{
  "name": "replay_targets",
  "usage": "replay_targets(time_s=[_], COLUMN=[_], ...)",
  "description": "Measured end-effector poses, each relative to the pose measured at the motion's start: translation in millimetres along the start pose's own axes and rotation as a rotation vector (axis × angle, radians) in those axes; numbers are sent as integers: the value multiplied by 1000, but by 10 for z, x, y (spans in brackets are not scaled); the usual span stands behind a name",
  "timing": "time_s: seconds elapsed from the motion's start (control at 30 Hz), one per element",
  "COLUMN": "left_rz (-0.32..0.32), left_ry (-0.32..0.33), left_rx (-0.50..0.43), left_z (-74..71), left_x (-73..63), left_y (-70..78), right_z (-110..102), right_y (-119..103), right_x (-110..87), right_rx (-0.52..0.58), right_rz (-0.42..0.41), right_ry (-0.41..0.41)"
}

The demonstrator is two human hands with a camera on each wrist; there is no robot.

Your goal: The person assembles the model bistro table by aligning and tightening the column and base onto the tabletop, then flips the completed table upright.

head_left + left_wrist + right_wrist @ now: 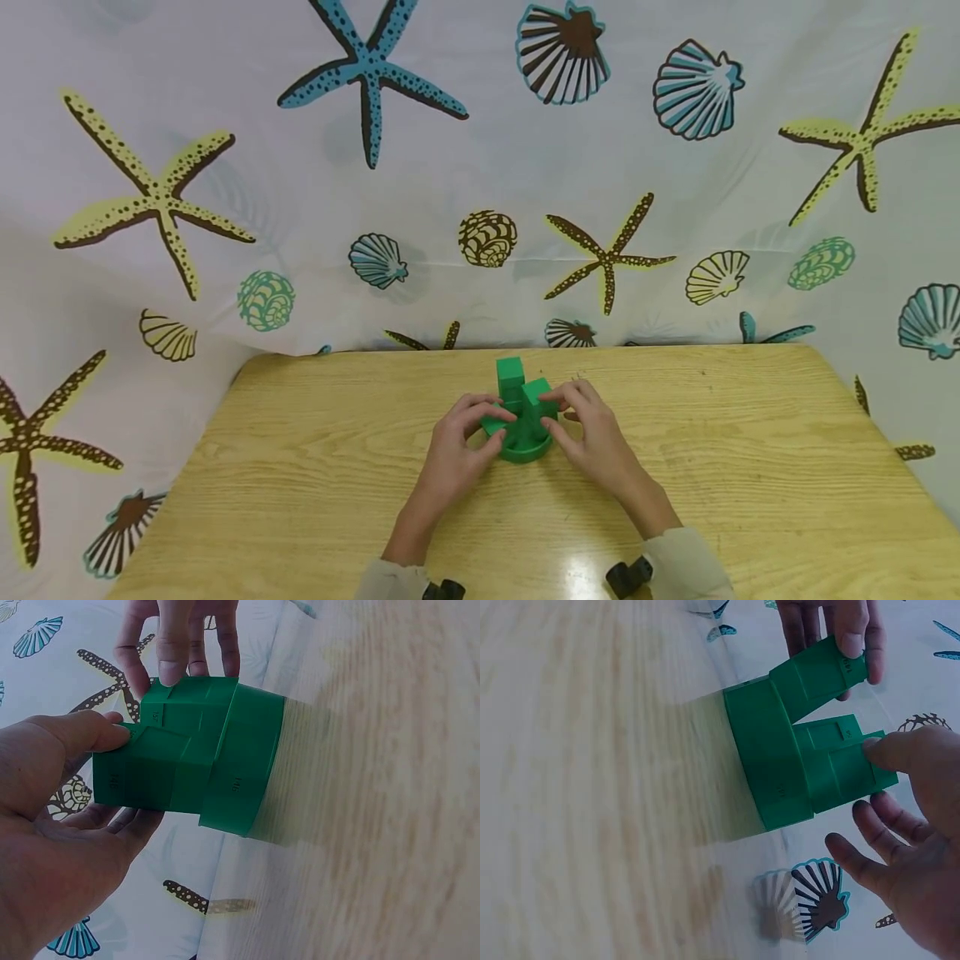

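A round green plastic base (525,455) stands on the table with several green blocks rising from it. My left hand (461,440) pinches the left block (142,771) between thumb and fingers; that block leans outward in the right wrist view. On the other side, my right hand (597,435) holds the right block (855,766), thumb on one face and fingertips at the opposite one. A third block (510,372) stands at the back, untouched by either hand. Small dark markings show on the blocks and on the base's side; the base's inside is partly hidden.
The light wooden table (300,467) extends around the base on all sides. Behind it hangs a white cloth (450,183) printed with starfish and shells, meeting the table's back edge. Dark wrist cameras (628,577) sit at both cuffs.
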State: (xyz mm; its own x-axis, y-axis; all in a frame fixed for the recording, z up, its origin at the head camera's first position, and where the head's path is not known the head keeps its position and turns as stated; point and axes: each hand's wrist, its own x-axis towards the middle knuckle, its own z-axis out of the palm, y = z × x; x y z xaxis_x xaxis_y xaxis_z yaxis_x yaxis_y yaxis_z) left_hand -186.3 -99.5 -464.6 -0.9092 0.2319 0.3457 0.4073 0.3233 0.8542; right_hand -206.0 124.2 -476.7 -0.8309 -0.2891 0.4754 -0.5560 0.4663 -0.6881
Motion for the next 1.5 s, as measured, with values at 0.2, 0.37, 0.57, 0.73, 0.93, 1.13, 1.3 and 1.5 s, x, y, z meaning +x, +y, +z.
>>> replay_targets(time_s=[0.2,0.37,0.57,0.73,0.93,1.13,1.3,1.5], left_rz=[17,19,7,8,-4,3,-2,-26], left_ry=[1,-5,-5,11,17,15,11,-1], left_rx=[5,4,-6,-7,-5,-13,-15,-51], left_z=[20,34,12,-24,-46,-52,-41,-20], left_x=[-1,14,17,3,18,33,44,2], left_y=[14,28,38,24,2,2,22,7], right_z=[-19,-73,-98,-91,-121,-145,-187,-173], right_y=[-3,-21,-20,-26,-55,-70,-96,-61], right_x=[6,8,2,2,1,24,34,-37], right_rx=[22,107,97,52,53,79,52,57], right_rz=[-17,16,47,50,12,17,31,32], right_ry=[-5,-2,20,10,1,-29,-18,-29])
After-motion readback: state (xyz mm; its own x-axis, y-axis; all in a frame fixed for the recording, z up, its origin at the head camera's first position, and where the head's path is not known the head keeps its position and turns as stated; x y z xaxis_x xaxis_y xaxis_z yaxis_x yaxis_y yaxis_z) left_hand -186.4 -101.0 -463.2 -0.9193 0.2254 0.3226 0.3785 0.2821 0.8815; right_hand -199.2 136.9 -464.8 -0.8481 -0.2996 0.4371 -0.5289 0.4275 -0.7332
